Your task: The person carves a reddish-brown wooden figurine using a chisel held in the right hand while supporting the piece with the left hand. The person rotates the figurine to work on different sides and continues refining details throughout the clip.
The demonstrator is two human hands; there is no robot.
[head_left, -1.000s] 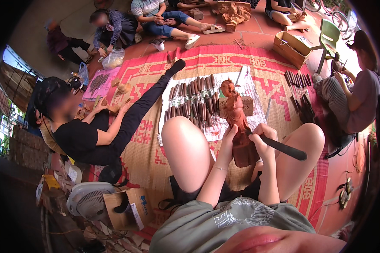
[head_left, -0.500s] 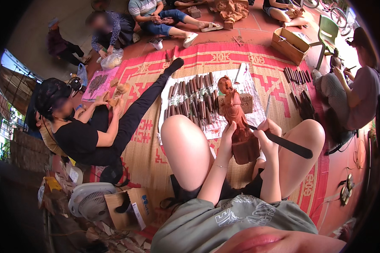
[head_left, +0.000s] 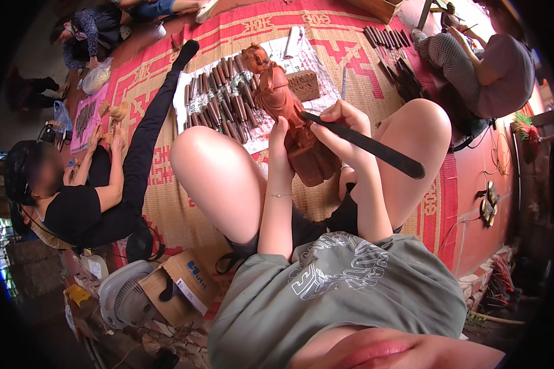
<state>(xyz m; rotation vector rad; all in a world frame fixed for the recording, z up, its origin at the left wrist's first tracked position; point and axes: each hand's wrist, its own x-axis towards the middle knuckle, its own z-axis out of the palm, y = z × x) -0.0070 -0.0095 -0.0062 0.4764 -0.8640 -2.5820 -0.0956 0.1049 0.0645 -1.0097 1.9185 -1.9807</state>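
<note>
Head cam, L unit | fisheye | dn+fwd | close abv L hand (head_left: 279,144), R hand (head_left: 343,148)

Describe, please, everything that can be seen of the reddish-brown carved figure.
The reddish-brown carved figure looks like wood, with a rounded head, robe-like folds down the body and a plain, blocky base. It is tilted, its head toward the upper left and its base between the bent knees. The left grip holds its lower left side. At its right side is the tip of the dark flat tool; actual contact is unclear.
</note>
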